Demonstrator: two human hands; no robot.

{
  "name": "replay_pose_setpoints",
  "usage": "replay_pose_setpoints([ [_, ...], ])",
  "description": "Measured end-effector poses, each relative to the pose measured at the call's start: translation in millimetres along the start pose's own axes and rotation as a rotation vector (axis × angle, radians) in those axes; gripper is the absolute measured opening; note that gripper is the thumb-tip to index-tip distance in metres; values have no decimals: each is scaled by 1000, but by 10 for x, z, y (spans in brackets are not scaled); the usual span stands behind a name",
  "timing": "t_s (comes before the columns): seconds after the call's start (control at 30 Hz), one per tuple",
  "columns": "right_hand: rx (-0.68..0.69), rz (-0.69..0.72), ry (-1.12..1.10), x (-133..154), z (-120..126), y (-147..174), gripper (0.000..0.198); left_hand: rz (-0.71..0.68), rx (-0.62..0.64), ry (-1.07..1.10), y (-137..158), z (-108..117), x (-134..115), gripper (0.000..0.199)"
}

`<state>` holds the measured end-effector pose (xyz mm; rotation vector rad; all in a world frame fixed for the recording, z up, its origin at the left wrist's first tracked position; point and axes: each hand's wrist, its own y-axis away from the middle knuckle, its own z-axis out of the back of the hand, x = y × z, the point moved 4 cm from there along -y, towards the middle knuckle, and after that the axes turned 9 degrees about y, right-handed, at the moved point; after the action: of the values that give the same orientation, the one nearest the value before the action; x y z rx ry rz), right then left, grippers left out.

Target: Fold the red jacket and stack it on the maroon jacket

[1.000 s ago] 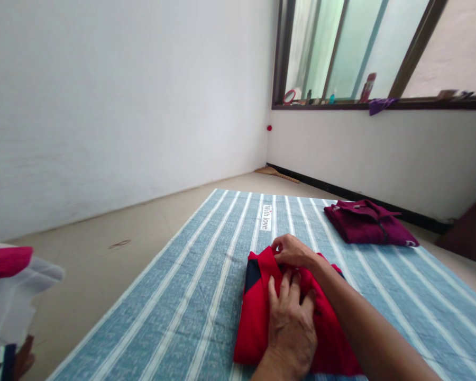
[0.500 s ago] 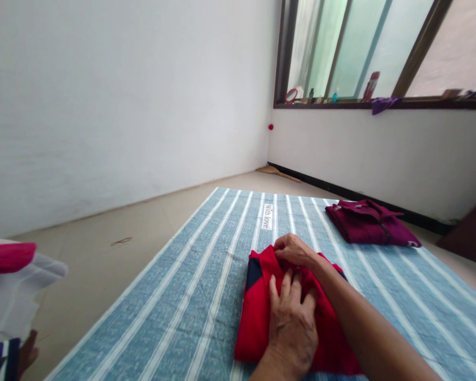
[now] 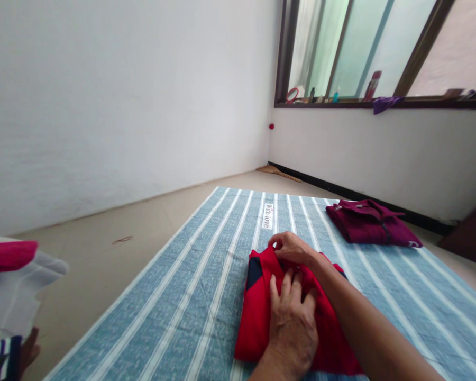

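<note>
A folded red shirt (image 3: 252,330) with dark navy patches lies on a blue-and-white striped sheet (image 3: 206,275). My left hand (image 3: 294,328) rests flat on its middle, fingers spread over the cloth. Beyond it my right hand (image 3: 292,247) has its thumb and fingers closed on the shirt's collar edge, at the far side of the fold. My right forearm crosses over the shirt's right part and hides some of it.
A folded maroon garment (image 3: 375,225) lies at the sheet's far right. At left, another person's hand (image 3: 30,349) shows near a striped cloth, below white and pink fabric (image 3: 10,256). White walls and a window sill (image 3: 341,104) with small items stand behind.
My right hand has slid slightly left along the collar edge. My left hand stays in place on the shirt.
</note>
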<state>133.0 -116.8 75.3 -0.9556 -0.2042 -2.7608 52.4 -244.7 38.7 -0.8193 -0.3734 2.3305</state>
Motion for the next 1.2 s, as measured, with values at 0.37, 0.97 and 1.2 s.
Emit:
replay_pose_setpoints([
  [0.37,-6,-59,-89,-145,-111,-64,22,10,5,11,-17,27,-24,31],
  [0.97,21,2,68,-168,6,-57,21,22,39,30,-33,38,-19,30],
  [1.2,225,6,103,-206,167,42,24,21,17,18,-55,43,-24,27],
])
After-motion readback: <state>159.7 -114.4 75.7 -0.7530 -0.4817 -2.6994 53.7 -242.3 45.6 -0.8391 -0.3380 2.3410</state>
